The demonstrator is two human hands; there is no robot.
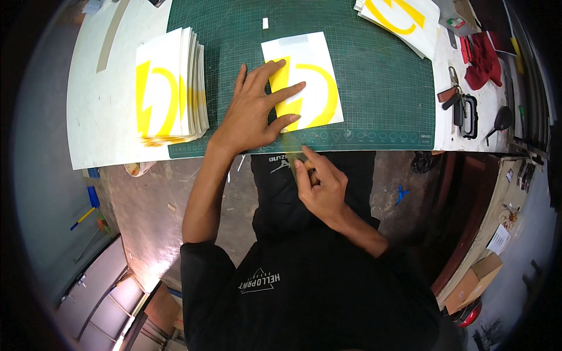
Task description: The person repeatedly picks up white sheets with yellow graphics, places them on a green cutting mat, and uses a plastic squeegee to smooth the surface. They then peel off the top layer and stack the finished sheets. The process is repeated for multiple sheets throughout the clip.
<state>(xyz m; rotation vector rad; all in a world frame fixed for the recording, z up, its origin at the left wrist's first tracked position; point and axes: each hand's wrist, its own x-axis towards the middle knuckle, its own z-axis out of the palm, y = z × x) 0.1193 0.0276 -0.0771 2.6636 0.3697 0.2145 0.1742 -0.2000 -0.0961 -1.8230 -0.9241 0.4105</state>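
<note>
On the green cutting mat [374,93] lies a white sheet [324,52] with a bold yellow printed shape and a greyish strip at its top edge. My left hand [257,105] rests flat over the sheet's left side, fingers spread, thumb near the lower left corner. Just below that corner, at the table's front edge, my right hand [322,181] grips a thin, translucent yellow-green flat piece [291,144]. Its upper end reaches the sheet's lower left corner; its lower part is hidden by my fingers, so I cannot tell its exact kind.
To the left stands a thick stack of similar yellow-printed sheets [167,88]. More printed sheets [404,23] lie at the far right. A small white piece [265,23] sits above the sheet. Keys [453,76], a black frame-shaped item [469,117] and a red cloth [485,61] lie along the right side.
</note>
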